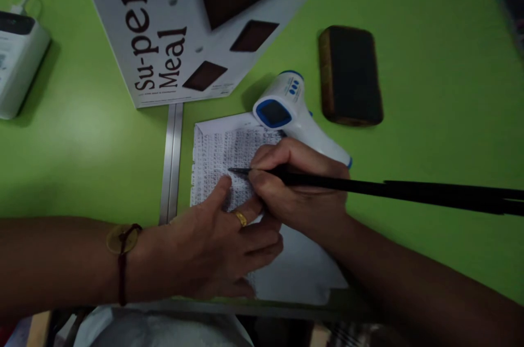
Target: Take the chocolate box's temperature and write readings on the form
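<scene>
My right hand pinches a black pen, its tip touching a sheet of paper covered with rows of small dark handwriting. A long black shape runs on from the pen to the right edge of the view. Flat on the paper lies my left hand, fingers apart, with a gold ring and a dark red cord bracelet. Its fingertips sit just below the pen tip and against my right hand. A white and blue infrared thermometer rests at the paper's top right, right above my right hand.
Behind the paper stands a white box printed "Su-per Meal". A dark phone-like case lies at the right on the green table. At the far left is a white device with a cable. A metal strip crosses the tabletop.
</scene>
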The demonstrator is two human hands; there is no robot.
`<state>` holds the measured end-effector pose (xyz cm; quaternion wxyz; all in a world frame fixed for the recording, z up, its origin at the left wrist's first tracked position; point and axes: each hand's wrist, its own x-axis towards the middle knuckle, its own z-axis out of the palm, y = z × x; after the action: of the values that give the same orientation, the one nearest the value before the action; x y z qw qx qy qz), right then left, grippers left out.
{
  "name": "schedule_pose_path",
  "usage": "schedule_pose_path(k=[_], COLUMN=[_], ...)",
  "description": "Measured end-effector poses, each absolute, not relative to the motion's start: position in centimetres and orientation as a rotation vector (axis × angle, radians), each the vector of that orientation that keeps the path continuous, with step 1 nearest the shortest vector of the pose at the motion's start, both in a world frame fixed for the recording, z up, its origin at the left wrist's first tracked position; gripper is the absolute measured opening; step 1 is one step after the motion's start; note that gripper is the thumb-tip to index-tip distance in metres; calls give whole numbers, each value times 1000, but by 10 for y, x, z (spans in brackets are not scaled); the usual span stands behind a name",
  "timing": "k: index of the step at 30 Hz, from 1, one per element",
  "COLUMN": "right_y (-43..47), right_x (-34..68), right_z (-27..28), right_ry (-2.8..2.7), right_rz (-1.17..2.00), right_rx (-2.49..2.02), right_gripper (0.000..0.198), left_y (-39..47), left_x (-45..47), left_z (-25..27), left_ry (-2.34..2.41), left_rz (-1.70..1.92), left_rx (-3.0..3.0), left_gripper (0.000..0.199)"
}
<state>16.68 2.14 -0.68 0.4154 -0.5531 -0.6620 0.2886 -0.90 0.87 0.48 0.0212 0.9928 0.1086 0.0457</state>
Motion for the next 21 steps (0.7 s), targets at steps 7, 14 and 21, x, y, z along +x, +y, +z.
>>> schedule_pose_path(k=[7,14,21], right_y=[20,24,28], right_x=[166,182,202], right_z=[-8,-9,3], right_ry=[-1598,-2058,-1998], right_rz=[605,386,602], right_rx=[-1385,-1211,-1391], right_gripper=[15,19,24], left_y=[8,8,13], left_x=[-10,-9,-8], left_z=[5,4,11], left_ry=[319,334,-373], left_rz=[140,213,353], left_rx=[3075,3074,2931], left_gripper=[64,63,37])
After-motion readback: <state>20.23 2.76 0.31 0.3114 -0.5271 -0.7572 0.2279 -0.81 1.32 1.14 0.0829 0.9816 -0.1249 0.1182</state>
